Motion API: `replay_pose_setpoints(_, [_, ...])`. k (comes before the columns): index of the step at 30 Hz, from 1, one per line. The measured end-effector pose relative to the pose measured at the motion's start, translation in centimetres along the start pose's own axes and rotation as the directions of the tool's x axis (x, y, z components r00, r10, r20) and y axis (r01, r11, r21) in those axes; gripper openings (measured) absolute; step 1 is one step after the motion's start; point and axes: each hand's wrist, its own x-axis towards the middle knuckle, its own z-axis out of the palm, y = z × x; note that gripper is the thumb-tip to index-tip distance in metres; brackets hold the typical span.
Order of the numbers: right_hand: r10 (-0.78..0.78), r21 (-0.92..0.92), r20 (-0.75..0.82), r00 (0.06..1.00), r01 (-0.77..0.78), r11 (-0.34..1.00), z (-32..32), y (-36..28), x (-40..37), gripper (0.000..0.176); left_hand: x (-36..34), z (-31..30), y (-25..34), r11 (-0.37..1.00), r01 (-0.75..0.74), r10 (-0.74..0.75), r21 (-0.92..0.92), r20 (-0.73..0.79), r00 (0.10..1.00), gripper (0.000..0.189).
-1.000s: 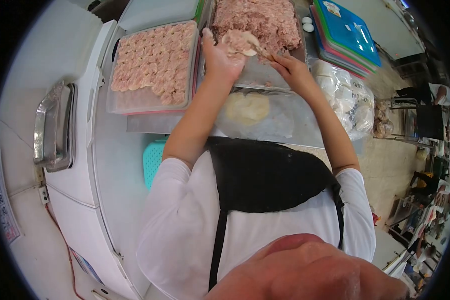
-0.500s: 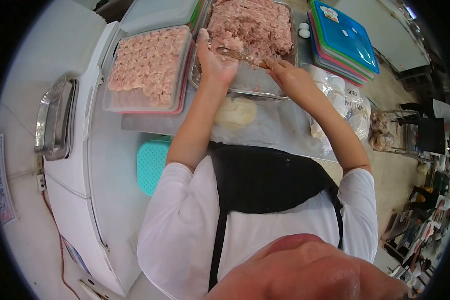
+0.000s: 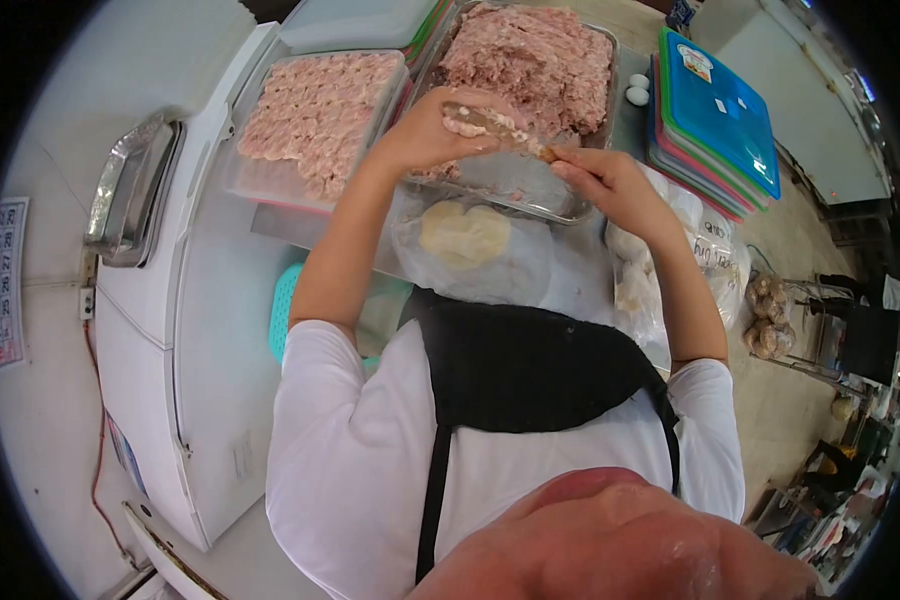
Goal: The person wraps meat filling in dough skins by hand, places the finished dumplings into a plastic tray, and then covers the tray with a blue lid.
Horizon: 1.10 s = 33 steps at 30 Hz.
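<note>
My left hand point(image 3: 435, 132) is curled, palm up, around a portion of pinkish ground meat; whether a wrapper lies under it is hidden by the fingers. A flat spatula point(image 3: 480, 115) smeared with meat lies across that palm. Its handle is pinched in my right hand point(image 3: 610, 182). Just beyond both hands, a metal tray point(image 3: 562, 208) carries a big mound of ground meat point(image 3: 530, 60). Closer to my apron, round pale-yellow dough wrappers point(image 3: 463, 236) rest on clear plastic.
Filled dumplings point(image 3: 315, 115) sit in rows in a plastic container point(image 3: 255, 180) at left. Two white eggs point(image 3: 637, 90) and stacked coloured lids point(image 3: 720, 115) are at right, above plastic-wrapped packs point(image 3: 710, 245). A turquoise basket point(image 3: 285, 300) stands below the table edge.
My left hand has gone from more open to curled around the meat, and the spatula blade now lies over its palm. The camera view has shifted, moving the table things rightward.
</note>
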Motion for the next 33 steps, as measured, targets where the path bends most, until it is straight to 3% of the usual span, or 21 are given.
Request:
replay_pose_setpoints(3, [-0.06, -0.079, 0.05, 0.997, 0.064, 0.995, 0.6, 2.0, 1.1, 0.03, -0.7, 0.1, 0.6, 0.969, 0.201, -0.204, 0.146, 0.005, 0.979, 0.046])
replay_pose_setpoints(6, [-0.163, -0.172, -0.014, 0.987, 0.158, 0.972, 0.1, 6.7, 2.3, 0.026, -0.7, 0.4, -2.7, 0.945, 0.155, -0.152, 0.289, -0.034, 0.988, 0.053])
replay_pose_setpoints(9, [-0.077, -0.578, -0.191, 0.979, -0.048, 0.815, -0.4, 3.0, 1.5, 0.025, -1.2, 1.1, -7.1, 0.907, 0.271, -0.135, 0.322, -0.387, 0.912, 0.053])
replay_pose_setpoints(12, [-0.132, -0.565, -0.171, 0.976, 0.013, 0.825, 2.5, 1.5, 0.8, 0.025, -1.4, 1.9, -8.1, 0.901, 0.396, -0.305, 0.177, -0.391, 0.868, 0.051])
replay_pose_setpoints(13, [-0.08, -0.476, -0.188, 0.979, -0.019, 0.879, 3.6, 4.1, 1.2, 0.027, -1.3, 1.7, -7.5, 0.896, 0.407, -0.335, 0.179, -0.329, 0.883, 0.051])
replay_pose_setpoints(15, [0.039, -0.66, -0.105, 0.994, -0.099, 0.745, 2.5, 9.7, 0.0, 0.024, -1.0, 1.3, -6.0, 0.889, 0.421, -0.386, 0.179, -0.202, 0.9, 0.052])
replay_pose_setpoints(16, [0.094, -0.741, -0.074, 0.993, -0.118, 0.661, 1.7, 9.7, 0.0, 0.023, -1.5, 1.0, -6.0, 0.907, 0.379, -0.333, 0.183, -0.24, 0.912, 0.052])
replay_pose_setpoints(17, [0.215, -0.588, -0.113, 0.97, -0.24, 0.772, 1.2, 9.6, -0.6, 0.031, -2.4, 0.8, -6.1, 0.922, 0.335, -0.281, 0.193, -0.26, 0.924, 0.053])
replay_pose_setpoints(18, [0.216, -0.506, -0.16, 0.963, -0.268, 0.82, 0.5, 8.9, -0.6, 0.033, -2.8, 0.7, -6.0, 0.937, 0.285, -0.222, 0.2, -0.289, 0.931, 0.053])
replay_pose_setpoints(20, [0.244, -0.323, -0.238, 0.94, -0.314, 0.893, -0.3, 7.6, -1.6, 0.036, -3.2, 0.4, -2.7, 0.965, 0.126, -0.051, 0.228, -0.31, 0.95, 0.052])
replay_pose_setpoints(21, [0.22, -0.097, -0.203, 0.954, -0.243, 0.965, -0.5, 5.8, -1.5, 0.034, -3.3, 0.1, -1.4, 0.969, 0.045, 0.037, 0.245, -0.321, 0.946, 0.051])
replay_pose_setpoints(24, [0.142, -0.001, -0.047, 0.989, -0.142, 0.99, 1.2, -0.2, -0.4, 0.03, -4.0, -0.8, -0.6, 0.944, 0.2, -0.148, 0.262, -0.205, 0.967, 0.05])
replay_pose_setpoints(25, [0.023, -0.146, -0.054, 0.998, -0.031, 0.989, 2.9, -2.5, 0.2, 0.028, -4.2, -1.4, -0.1, 0.961, 0.158, -0.131, 0.228, -0.129, 0.983, 0.049])
replay_pose_setpoints(27, [0.033, -0.186, 0.013, 0.999, -0.03, 0.982, 3.5, -3.3, 1.0, 0.027, -4.9, -2.8, 0.6, 0.986, 0.085, -0.089, 0.146, 0.022, 0.996, 0.047])
replay_pose_setpoints(28, [0.034, -0.206, 0.049, 0.998, -0.023, 0.978, 3.7, -3.6, 1.8, 0.026, -5.7, -3.0, 0.1, 0.981, 0.042, -0.031, 0.19, -0.058, 0.998, 0.044])
replay_pose_setpoints(29, [-0.073, -0.308, -0.011, 0.997, 0.066, 0.949, 3.4, -3.5, 2.3, 0.025, -6.6, -3.0, -0.8, 0.971, 0.004, 0.029, 0.238, -0.135, 0.99, 0.041])
replay_pose_setpoints(30, [-0.071, -0.381, -0.072, 0.995, 0.039, 0.924, 3.9, -4.9, 2.4, 0.025, -7.4, -3.5, -1.2, 0.956, -0.029, 0.093, 0.29, -0.207, 0.974, 0.039])
replay_pose_setpoints(32, [-0.085, -0.516, -0.191, 0.978, -0.027, 0.856, 5.3, -8.1, 2.5, 0.026, -8.6, -5.6, -1.2, 0.96, 0.165, -0.145, 0.224, -0.104, 0.984, 0.044])
replay_pose_setpoints(33, [-0.219, -0.508, -0.167, 0.961, 0.106, 0.855, 7.0, -8.4, 2.9, 0.024, -9.3, -6.6, -0.6, 0.944, 0.264, -0.261, 0.197, -0.042, 0.964, 0.047])
